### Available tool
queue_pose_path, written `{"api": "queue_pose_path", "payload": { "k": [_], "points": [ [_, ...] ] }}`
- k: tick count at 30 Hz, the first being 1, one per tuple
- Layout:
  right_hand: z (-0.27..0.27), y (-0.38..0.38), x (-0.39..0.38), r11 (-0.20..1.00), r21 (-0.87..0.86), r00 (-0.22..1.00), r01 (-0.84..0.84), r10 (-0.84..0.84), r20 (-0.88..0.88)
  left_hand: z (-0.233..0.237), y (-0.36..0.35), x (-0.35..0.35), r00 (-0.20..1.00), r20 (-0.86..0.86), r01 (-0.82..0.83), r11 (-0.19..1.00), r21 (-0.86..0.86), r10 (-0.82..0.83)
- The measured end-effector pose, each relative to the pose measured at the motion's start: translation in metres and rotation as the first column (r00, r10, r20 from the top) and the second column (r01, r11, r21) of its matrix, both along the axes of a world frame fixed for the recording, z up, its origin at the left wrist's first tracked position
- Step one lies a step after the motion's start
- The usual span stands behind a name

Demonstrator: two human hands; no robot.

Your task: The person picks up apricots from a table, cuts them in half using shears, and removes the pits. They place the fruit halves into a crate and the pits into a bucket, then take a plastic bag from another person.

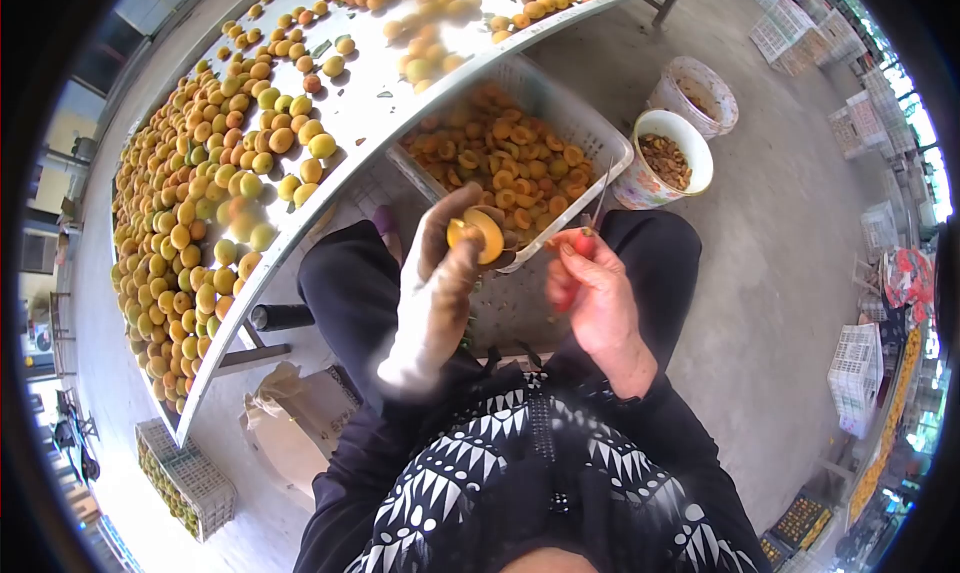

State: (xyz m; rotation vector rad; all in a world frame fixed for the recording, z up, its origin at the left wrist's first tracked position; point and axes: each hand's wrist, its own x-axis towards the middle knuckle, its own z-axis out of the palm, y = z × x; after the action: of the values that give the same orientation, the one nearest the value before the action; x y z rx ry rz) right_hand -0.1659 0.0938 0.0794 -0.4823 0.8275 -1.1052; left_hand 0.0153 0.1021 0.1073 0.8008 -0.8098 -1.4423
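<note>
My left hand (440,263), in a soiled white glove, is closed around a cut apricot (484,235) whose pale orange inside faces right. Bare and closed, my right hand (598,298) grips a small knife (588,241) by its red handle, the thin blade pointing up and away. Knife and apricot are apart. Just beyond both hands, a white plastic crate (600,138) holds many apricot halves (515,163).
A white table (352,103) covered with whole apricots (215,173) curves across the left and top. Two buckets stand right of the crate; the nearer bucket (640,185) contains pits or scraps. A crate (190,478) sits lower left by some cardboard (285,423). More crates (855,378) line the right.
</note>
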Motion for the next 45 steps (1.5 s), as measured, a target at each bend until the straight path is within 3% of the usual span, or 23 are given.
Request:
{"api": "queue_pose_path", "payload": {
  "k": [2, 3, 5, 9, 11, 12, 13, 16, 19, 20, 23, 28, 29, 31, 34, 35, 37, 38, 42, 43, 45],
  "points": [
    [-0.006, -0.004, -0.01, 0.996, 0.079, 0.999, -0.031, 0.029, 0.024, 0.009, -0.003, 0.008, 0.966, -0.257, 0.012, 0.998, 0.064, 0.005],
    [-0.001, -0.004, -0.004, 0.987, 0.143, 0.995, 0.073, -0.081, 0.05, 0.006, -0.007, 0.012, 0.967, -0.253, -0.004, 0.998, 0.063, 0.02],
    [-0.015, -0.01, -0.005, 0.995, 0.096, 0.998, 0.03, -0.036, 0.056, 0.002, -0.013, 0.021, 0.852, -0.523, 0.118, 0.984, 0.135, -0.031],
    [-0.012, -0.023, -0.001, 0.99, 0.142, 1.0, 0.001, -0.001, -0.003, 0.0, -0.019, 0.028, 0.811, -0.585, 0.146, 0.973, 0.177, -0.015],
    [0.0, -0.031, 0.002, 1.0, 0.027, 1.0, -0.007, 0.006, 0.025, -0.006, -0.021, 0.031, 0.795, -0.607, 0.131, 0.977, 0.168, -0.002],
    [0.013, -0.034, 0.006, 0.995, -0.096, 0.994, -0.041, 0.05, 0.099, -0.006, -0.021, 0.032, 0.77, -0.637, 0.138, 0.964, 0.226, 0.04],
    [0.026, -0.038, 0.012, 0.995, -0.096, 0.994, -0.041, 0.05, 0.095, -0.007, -0.022, 0.031, 0.743, -0.664, 0.148, 0.948, 0.282, 0.082],
    [0.05, -0.05, 0.027, 0.882, -0.472, 0.979, 0.001, 0.096, 0.18, -0.007, -0.017, 0.027, 0.71, -0.702, 0.202, 0.94, 0.273, 0.052],
    [0.065, -0.051, 0.043, 0.818, -0.573, 0.967, 0.041, 0.113, 0.231, -0.004, -0.015, 0.017, 0.705, -0.708, 0.199, 0.947, 0.251, 0.039],
    [0.071, -0.051, 0.049, 0.784, -0.619, 0.96, 0.056, 0.128, 0.248, 0.001, -0.012, 0.011, 0.787, -0.613, 0.122, 0.956, 0.266, 0.07],
    [0.08, -0.052, 0.059, 0.727, -0.678, 0.966, 0.106, 0.085, 0.242, 0.018, -0.006, -0.005, 0.857, -0.497, 0.021, 0.955, 0.295, 0.135],
    [0.077, -0.044, 0.06, 0.671, -0.732, 0.976, 0.121, 0.053, 0.209, 0.016, -0.008, -0.012, 0.769, -0.638, 0.116, 0.972, 0.203, 0.041],
    [0.076, -0.044, 0.059, 0.67, -0.733, 0.977, 0.121, 0.051, 0.208, 0.018, -0.008, -0.014, 0.785, -0.618, 0.106, 0.976, 0.189, 0.034],
    [0.075, -0.043, 0.059, 0.558, -0.828, 0.997, 0.055, -0.068, 0.021, 0.022, -0.008, -0.017, 0.801, -0.598, 0.096, 0.98, 0.173, 0.027],
    [0.069, -0.041, 0.055, 0.549, -0.835, 0.994, 0.033, -0.103, -0.029, 0.023, -0.005, -0.02, 0.83, -0.555, 0.039, 0.988, 0.148, 0.051],
    [0.067, -0.041, 0.055, 0.546, -0.838, 0.994, 0.021, -0.104, -0.043, 0.021, -0.003, -0.02, 0.935, -0.351, -0.031, 0.998, 0.06, 0.05],
    [0.064, -0.04, 0.054, 0.538, -0.843, 0.992, -0.001, -0.107, -0.07, 0.021, -0.001, -0.022, 0.989, -0.127, -0.082, 0.996, -0.042, 0.076],
    [0.064, -0.04, 0.056, 0.486, -0.874, 0.978, -0.013, -0.177, -0.113, 0.023, 0.0, -0.025, 0.978, 0.106, -0.169, 0.979, -0.117, 0.182],
    [0.058, -0.039, 0.057, 0.428, -0.903, 0.976, -0.046, -0.175, -0.132, 0.009, -0.005, -0.028, 0.8, 0.474, -0.268, 0.926, -0.266, 0.368],
    [0.058, -0.041, 0.057, 0.438, -0.898, 0.978, -0.032, -0.173, -0.119, 0.005, -0.006, -0.027, 0.798, 0.476, -0.269, 0.926, -0.266, 0.369],
    [0.059, -0.044, 0.058, 0.61, -0.787, 0.995, 0.095, -0.054, 0.078, 0.002, -0.007, -0.027, 0.685, 0.568, -0.273, 0.884, -0.38, 0.456]
  ]
}}
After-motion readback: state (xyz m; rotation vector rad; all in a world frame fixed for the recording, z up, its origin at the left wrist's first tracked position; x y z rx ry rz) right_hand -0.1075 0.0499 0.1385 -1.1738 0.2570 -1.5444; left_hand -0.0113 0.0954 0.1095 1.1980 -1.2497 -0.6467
